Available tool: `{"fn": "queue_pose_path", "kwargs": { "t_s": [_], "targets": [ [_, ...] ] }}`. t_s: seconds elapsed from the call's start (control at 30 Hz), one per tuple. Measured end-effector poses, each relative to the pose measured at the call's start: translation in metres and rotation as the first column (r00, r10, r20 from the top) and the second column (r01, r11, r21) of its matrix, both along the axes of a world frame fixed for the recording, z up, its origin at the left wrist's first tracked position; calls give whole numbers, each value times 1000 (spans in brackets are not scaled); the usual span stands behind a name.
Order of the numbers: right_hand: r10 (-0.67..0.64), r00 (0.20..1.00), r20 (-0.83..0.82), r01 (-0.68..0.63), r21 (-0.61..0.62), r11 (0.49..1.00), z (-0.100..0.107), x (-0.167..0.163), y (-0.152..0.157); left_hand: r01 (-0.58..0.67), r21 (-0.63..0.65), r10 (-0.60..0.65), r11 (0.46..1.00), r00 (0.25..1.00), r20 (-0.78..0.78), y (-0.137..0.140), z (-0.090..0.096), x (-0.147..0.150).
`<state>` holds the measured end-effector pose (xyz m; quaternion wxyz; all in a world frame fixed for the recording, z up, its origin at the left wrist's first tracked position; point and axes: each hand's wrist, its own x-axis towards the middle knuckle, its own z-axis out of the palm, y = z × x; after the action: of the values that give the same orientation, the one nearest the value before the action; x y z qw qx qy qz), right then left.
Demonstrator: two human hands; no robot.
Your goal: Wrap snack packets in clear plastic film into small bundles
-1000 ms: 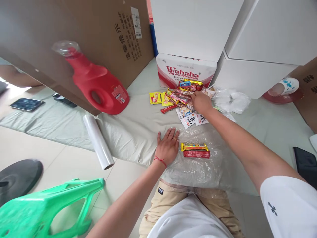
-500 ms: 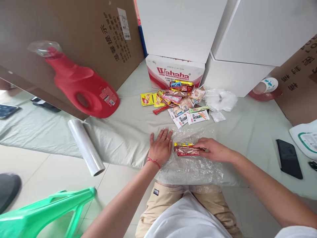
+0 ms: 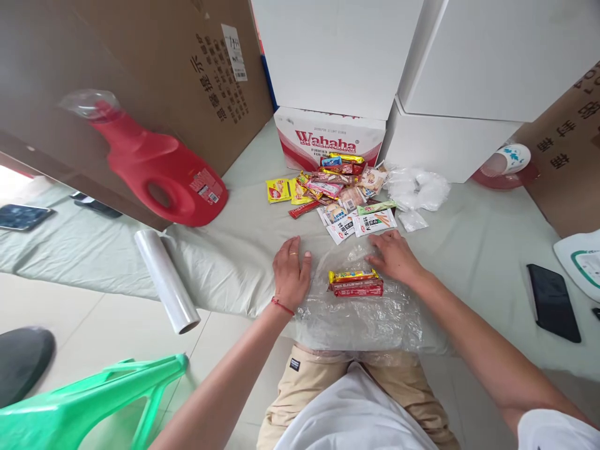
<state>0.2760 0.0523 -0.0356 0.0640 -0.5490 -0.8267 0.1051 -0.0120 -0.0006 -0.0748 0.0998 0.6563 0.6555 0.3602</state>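
A small bundle of wrapped snack bars (image 3: 355, 285), yellow on top and brown and red below, lies side by side on a crinkled sheet of clear plastic wrap (image 3: 360, 325). To its left, my left hand (image 3: 291, 270) rests at the sheet's edge, fingers loosely extended and holding nothing. My right hand (image 3: 394, 256) is at the upper right of the bars, over the film's far part, thumb and fingers apart. Whether its fingertips touch the film I cannot tell. Just beyond is a pile of wrapped snacks (image 3: 335, 187), with white packets at its near side.
A roll of plastic wrap (image 3: 166, 281) lies at the table's left front edge. Behind it a red jug (image 3: 164, 169) stands by a cardboard box (image 3: 187, 69). White boxes (image 3: 337, 56) are stacked at the back. A black phone (image 3: 553, 303) lies right; a green stool (image 3: 94, 400) stands below left.
My right hand has let go of the snack bars and moved up toward the film's far edge. My left hand has shifted slightly left. The bars stay on the film.
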Motion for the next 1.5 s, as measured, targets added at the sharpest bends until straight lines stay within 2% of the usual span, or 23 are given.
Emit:
{"fn": "queue_pose_path", "kwargs": {
  "t_s": [0.1,0.17,0.23,0.33,0.43,0.47,0.53,0.6,0.67,0.8,0.9,1.03,1.17,1.3,1.37,1.4,1.5],
  "targets": [
    [-36,999,25,37,-44,998,0,-4,5,103,-123,-106,987,994,-23,11,11,10],
    [-30,999,36,33,-97,995,3,-5,10,246,-198,-260,949,964,-48,14,20,18],
    [-14,999,41,19,-137,990,7,-6,14,388,-228,-417,893,904,-92,12,28,24],
    [10,1000,3,-10,-143,990,12,-4,14,546,-184,-574,817,798,-182,-1,32,27],
    [36,998,-46,-43,-149,988,12,-1,11,647,-91,-647,757,721,-248,-17,33,25],
    [37,998,-57,-46,-158,986,11,0,11,655,-58,-646,753,721,-252,-22,33,24],
    [36,995,-89,-50,-166,985,9,2,10,624,8,-608,781,764,-217,-27,34,22],
    [52,990,-134,-72,-146,987,9,4,9,553,69,-543,830,831,-121,-27,34,19],
    [87,978,-188,-107,-99,989,13,7,5,496,112,-499,861,866,1,-25,34,13],
    [165,958,-233,-170,-1,986,27,14,-15,505,135,-522,853,835,173,-26,32,-1],
    [208,951,-230,-206,32,978,34,18,-39,559,103,-566,823,793,226,-32,34,-13],
    [278,930,-239,-273,54,960,30,23,-67,650,13,-646,760,754,117,-38,36,-27],
    [403,886,-231,-395,81,915,12,31,-85,704,-82,-708,706,701,-81,-45,30,-35],
    [411,873,-263,-399,99,912,-5,39,-96,733,-115,-742,671,659,-126,-55,28,-32],
    [387,875,-292,-374,103,922,-8,42,-100,713,-74,-716,697,689,-111,-60,30,-30],
    [373,877,-303,-358,106,928,-8,42,-102,686,-31,-685,727,722,-99,-62,31,-30],
    [345,882,-322,-321,125,939,-4,41,-106,467,142,-469,873,883,-18,-75,33,-30]
  ]
}}
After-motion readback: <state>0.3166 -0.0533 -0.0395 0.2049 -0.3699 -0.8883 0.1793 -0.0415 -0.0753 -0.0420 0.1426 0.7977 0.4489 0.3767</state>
